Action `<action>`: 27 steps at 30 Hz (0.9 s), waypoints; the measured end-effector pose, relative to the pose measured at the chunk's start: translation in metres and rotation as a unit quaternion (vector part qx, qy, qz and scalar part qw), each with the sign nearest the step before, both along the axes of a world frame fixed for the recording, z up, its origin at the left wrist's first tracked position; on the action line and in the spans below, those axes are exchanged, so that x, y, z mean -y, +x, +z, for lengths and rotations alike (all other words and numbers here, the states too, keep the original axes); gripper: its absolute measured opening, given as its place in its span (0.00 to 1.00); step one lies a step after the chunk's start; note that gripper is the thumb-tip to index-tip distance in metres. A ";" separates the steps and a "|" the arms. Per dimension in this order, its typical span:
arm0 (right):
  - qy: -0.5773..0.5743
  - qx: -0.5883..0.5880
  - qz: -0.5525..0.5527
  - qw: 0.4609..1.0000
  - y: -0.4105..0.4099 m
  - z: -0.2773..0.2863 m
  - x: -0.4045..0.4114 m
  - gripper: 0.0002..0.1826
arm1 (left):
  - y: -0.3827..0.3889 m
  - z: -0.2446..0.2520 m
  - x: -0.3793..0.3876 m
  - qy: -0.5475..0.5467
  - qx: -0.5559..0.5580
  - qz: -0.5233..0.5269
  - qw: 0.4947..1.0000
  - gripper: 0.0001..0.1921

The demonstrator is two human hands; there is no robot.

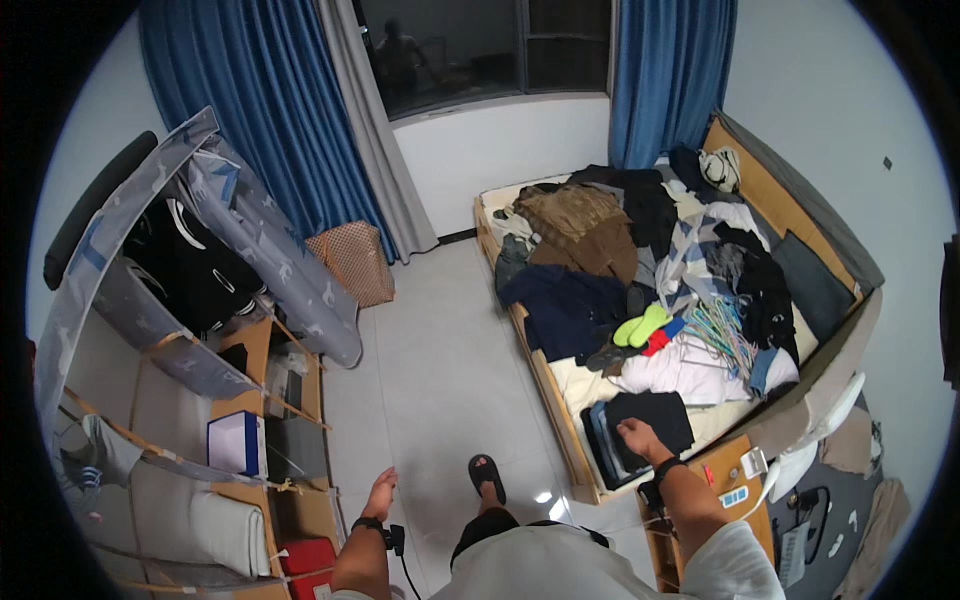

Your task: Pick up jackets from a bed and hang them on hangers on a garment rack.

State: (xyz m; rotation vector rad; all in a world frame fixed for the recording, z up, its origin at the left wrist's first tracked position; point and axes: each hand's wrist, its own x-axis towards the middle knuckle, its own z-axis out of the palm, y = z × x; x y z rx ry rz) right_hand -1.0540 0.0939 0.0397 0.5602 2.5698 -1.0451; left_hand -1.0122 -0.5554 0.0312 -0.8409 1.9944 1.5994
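Note:
My left hand (381,493) hangs over the floor beside the wardrobe shelves, with nothing in it. My right hand (637,438) is over a folded black garment (664,412) at the near corner of the bed. Its fingers are curled, and I cannot tell whether they grip or touch the cloth. Just left of it, folded trousers (602,435) in black and blue lie in a row. Beyond them a heap of loose clothes covers the bed, with a brown garment (585,247), a navy garment (570,307), a bundle of coloured hangers (721,334) and bright yellow-green insoles (643,325).
A fabric wardrobe (277,277) with hanging clothes stands open at left. Its shelves hold a blue-and-white box (234,444) and a folded white quilt (231,534). A woven bag (354,262) stands near the curtain. A bedside table (739,480) with a power strip (733,497) adjoins the bed.

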 end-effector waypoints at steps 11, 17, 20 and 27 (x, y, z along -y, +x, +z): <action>0.017 0.031 -0.063 0.997 -0.177 0.013 0.054 0.33 | -0.209 -0.050 0.114 0.010 0.013 -0.009 1.000 0.36; 0.009 -0.012 -0.065 0.998 -0.261 -0.003 0.056 0.30 | -0.321 -0.038 0.136 0.011 0.023 -0.047 0.999 0.34; -0.022 0.009 -0.120 0.993 -0.295 -0.021 0.035 0.27 | -0.385 -0.036 0.121 0.003 0.030 -0.105 0.994 0.36; -0.018 0.017 -0.181 0.983 -0.382 -0.037 -0.012 0.28 | -0.535 -0.033 0.069 0.013 0.039 -0.111 0.993 0.38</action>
